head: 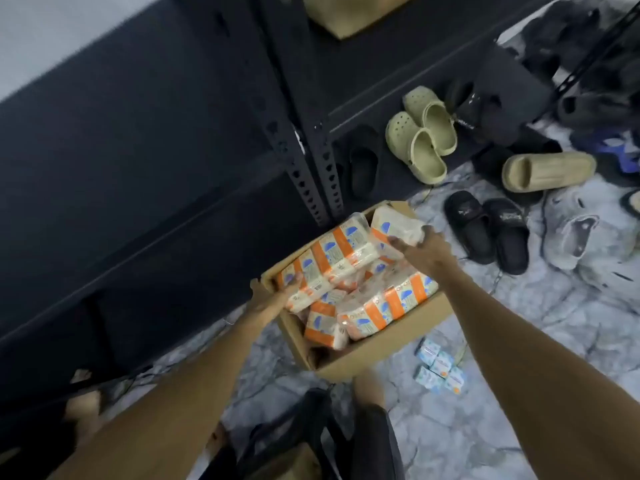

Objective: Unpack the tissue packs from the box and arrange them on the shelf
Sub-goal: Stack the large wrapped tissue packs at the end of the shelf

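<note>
**Both hands on packs, box still well stocked**

Now gripping: left fingers (294, 280) curled over the near end of a long multipack (332, 261), thumb hidden beneath. Right fingertips (401, 242) pinching the end of a second pack (394, 225) tipped up at the far corner. Both clenched on plastic wrap, neither released.

Outward from the left hand (273, 299) and right hand (424, 249): more orange-and-white packs (384, 306) piled loosely below, all inside the cardboard box (377, 355) on the marbled floor (519, 393). Just beside the box, to the left, the dark shelf (138, 168), no tissue packs seen on it.

Likely light and soft, squashing under a firm squeeze; film glossy, probably slippery. Best held across the short ends or cradled from beneath, not by loose film, which may stretch or tear. Long bundle may sag in the middle if lifted by one end.

Nearby: small blue-and-white packets (440, 370) on the floor, olive clogs (420, 133) and black slides (486, 232) by the rack.
</note>
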{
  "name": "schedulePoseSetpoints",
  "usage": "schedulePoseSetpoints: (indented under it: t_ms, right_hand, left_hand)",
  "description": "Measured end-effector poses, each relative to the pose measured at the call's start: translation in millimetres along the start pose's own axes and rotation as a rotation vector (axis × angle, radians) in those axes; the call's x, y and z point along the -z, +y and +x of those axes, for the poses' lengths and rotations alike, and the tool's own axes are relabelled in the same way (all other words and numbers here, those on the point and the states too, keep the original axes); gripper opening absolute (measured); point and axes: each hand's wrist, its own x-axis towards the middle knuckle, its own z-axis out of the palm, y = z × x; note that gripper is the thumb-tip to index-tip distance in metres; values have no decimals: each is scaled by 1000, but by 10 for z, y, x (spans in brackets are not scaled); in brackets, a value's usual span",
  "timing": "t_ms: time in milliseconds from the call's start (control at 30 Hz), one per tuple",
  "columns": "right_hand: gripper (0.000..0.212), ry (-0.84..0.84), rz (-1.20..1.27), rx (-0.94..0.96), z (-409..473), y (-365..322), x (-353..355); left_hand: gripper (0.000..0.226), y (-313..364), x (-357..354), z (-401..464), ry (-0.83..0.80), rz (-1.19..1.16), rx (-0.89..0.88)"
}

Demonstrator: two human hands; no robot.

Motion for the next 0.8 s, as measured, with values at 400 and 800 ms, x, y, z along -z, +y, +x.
schedulePoseSetpoints:
  t_ms: [400,800]
  right_hand:
    - [124,24,251,-6,949,360,-406]
    - [115,-7,164,-28,692,522,-598]
  left_hand:
    - [84,-363,-694,1199,160,-278,106]
    - [107,-881,-649,1477,153,-401,-75]
